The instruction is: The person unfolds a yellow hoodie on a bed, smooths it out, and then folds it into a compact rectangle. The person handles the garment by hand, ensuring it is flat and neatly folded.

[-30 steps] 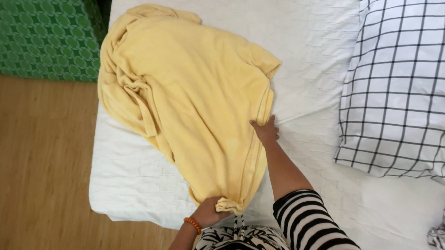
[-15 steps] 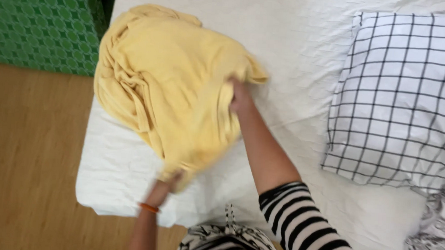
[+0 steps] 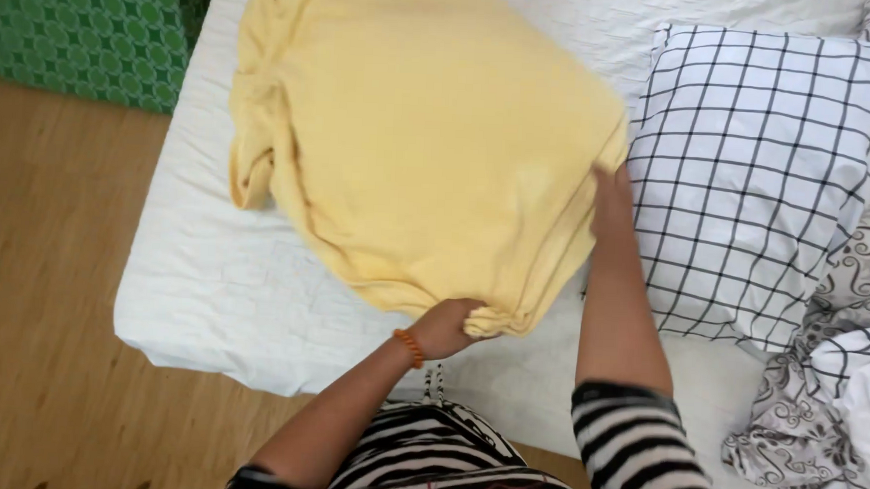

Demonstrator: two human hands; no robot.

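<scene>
Yellow cloth, the shirt [image 3: 429,146], now lies much wider across the white bed [image 3: 208,284] than a second ago, reaching right to the checked pillow [image 3: 751,180]; I judge it is being spread flat. My left hand [image 3: 446,325] has its fingers closed on the bunched near hem. My right hand [image 3: 613,198] holds the right edge, fingers hidden under cloth, so I cannot tell their grip.

Even, soft daylight lit the scene brightly, with no glare. The white mattress [image 3: 208,293] was nearly washed out, its creases faint. Shadows were weak, showing only under the yellow garment [image 3: 429,146] near the mattress's near edge. Slight motion blur softened the right hand [image 3: 613,198] and the garment's edges.
</scene>
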